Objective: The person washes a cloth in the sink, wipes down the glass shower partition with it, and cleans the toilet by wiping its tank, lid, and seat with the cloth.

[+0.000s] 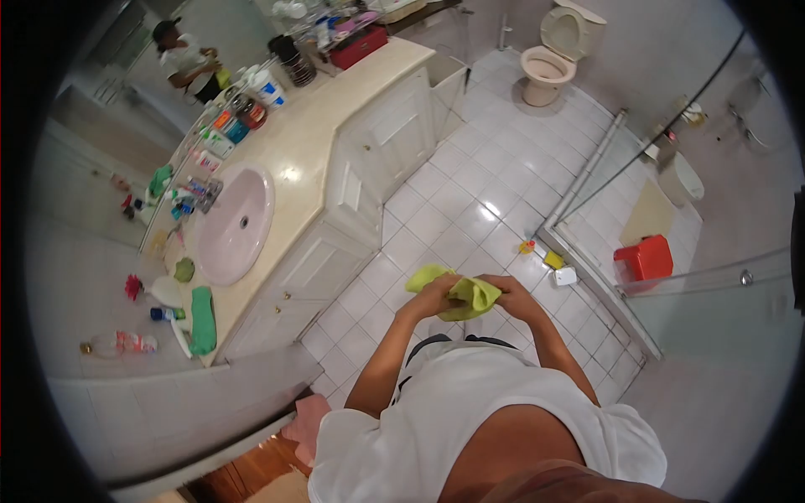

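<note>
A yellow-green cloth (pixel 474 300) is bunched up in front of my waist, above the tiled floor. My left hand (pixel 436 297) is wrapped round its left part, and a loose fold sticks out past the knuckles. At the cloth's right edge, my right hand (pixel 511 297) grips it with bent fingers. The two hands are a short way apart, with the crumpled middle of the cloth between them. Some of my fingertips are hidden by the folds.
On the left, a counter (pixel 310 159) holds a pink sink (pixel 258 201), several bottles and a green cloth (pixel 202 318). A toilet (pixel 549 71) stands at the back. A yellow sponge (pixel 553 261) lies by the shower kerb (pixel 587 289); a red bin (pixel 650 258) sits beyond the glass.
</note>
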A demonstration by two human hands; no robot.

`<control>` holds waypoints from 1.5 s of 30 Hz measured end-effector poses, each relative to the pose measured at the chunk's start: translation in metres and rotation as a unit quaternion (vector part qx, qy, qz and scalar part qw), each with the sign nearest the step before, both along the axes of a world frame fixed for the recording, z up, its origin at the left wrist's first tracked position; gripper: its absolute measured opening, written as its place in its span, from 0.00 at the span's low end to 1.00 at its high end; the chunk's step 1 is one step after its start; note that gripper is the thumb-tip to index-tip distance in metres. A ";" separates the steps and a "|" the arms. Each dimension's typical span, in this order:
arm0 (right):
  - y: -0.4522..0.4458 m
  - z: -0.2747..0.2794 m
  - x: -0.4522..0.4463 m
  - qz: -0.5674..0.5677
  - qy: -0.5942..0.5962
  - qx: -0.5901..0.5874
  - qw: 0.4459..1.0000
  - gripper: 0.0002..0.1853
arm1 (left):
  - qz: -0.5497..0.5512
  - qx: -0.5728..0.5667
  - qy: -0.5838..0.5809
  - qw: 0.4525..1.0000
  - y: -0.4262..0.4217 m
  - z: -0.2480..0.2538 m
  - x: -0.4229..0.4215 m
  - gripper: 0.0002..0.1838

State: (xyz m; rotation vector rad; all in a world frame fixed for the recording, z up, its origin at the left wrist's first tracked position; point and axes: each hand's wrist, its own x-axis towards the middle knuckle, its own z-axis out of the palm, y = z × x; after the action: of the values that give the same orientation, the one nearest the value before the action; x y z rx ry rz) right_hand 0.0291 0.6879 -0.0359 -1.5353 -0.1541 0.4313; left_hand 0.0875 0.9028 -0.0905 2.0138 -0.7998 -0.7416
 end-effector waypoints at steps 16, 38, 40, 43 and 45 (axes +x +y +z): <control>-0.021 -0.056 0.034 0.056 0.018 -0.219 0.974 0.18 | 0.180 0.049 -0.014 0.982 0.010 0.047 -0.030 0.14; 0.285 0.175 0.117 0.519 -0.225 0.327 0.757 0.08 | 0.374 0.061 -0.015 0.925 0.241 0.038 0.011 0.11; 0.333 0.194 0.120 0.617 -0.272 0.378 0.635 0.06 | 0.398 0.079 -0.020 0.914 0.270 0.038 0.004 0.11; 0.385 0.218 0.112 0.684 -0.302 0.325 0.580 0.05 | 0.438 0.089 -0.049 0.893 0.311 0.043 -0.009 0.11; 0.424 0.227 0.099 0.672 -0.340 0.377 0.539 0.06 | 0.481 0.093 -0.046 0.870 0.331 0.031 -0.017 0.11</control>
State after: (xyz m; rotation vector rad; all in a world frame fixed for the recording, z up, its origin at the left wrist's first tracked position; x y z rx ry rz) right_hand 0.1279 1.1115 0.1912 -0.3126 -1.9724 0.7608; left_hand 0.0700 1.2343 -0.0598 2.2695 0.2935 -0.1267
